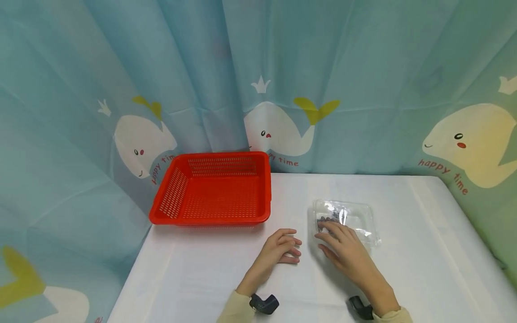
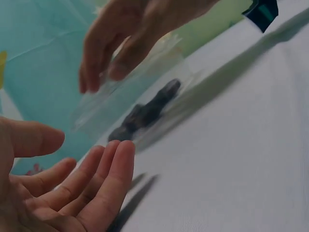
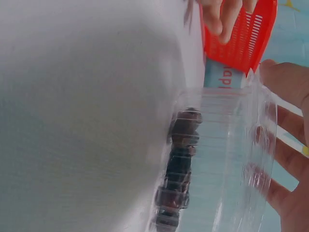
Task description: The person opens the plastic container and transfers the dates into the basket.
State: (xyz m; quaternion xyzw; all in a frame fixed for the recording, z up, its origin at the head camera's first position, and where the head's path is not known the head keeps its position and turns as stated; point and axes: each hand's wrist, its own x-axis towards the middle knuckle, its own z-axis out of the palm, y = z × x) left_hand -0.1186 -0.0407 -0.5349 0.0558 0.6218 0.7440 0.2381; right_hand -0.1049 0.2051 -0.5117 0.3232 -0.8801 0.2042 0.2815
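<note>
A clear plastic box (image 1: 359,216) stands on the white table, with several small, dark purple-brown pieces that look like fruit (image 3: 177,166) along its bottom. Over the box's near left part is my right hand (image 1: 350,255), fingers spread and gently bent. In the right wrist view its fingers show behind the clear wall, at the box's rim side, and hold nothing. To the left of the box my left hand (image 1: 271,255) hovers near the table, its fingers loosely bent and nothing in them. The left wrist view has its palm turned up, fingertips pointing toward the box.
A red plastic basket (image 1: 263,208) with slotted walls stands at the table's back left. Behind the table (image 1: 408,251) hangs a blue-green curtain (image 1: 375,58) printed with whales. Each wrist wears a black device.
</note>
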